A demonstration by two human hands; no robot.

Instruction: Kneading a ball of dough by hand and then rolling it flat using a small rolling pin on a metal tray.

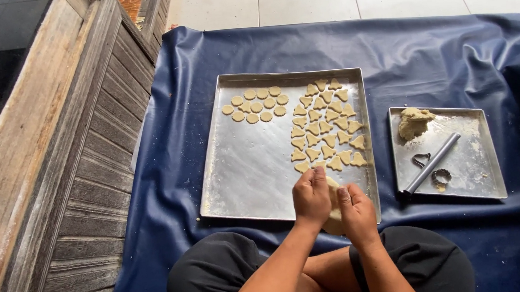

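While over tray (pixel 238 185), both hands' (pixel 312 197) grip pinches dough (pixel 334 214).

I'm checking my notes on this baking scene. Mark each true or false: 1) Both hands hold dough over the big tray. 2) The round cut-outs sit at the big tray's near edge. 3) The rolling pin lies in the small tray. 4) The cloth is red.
1) True: left hand and right hand hold dough over the big tray.
2) False: round cut-outs sit at its far left.
3) True: rolling pin, small tray.
4) False: cloth is blue.
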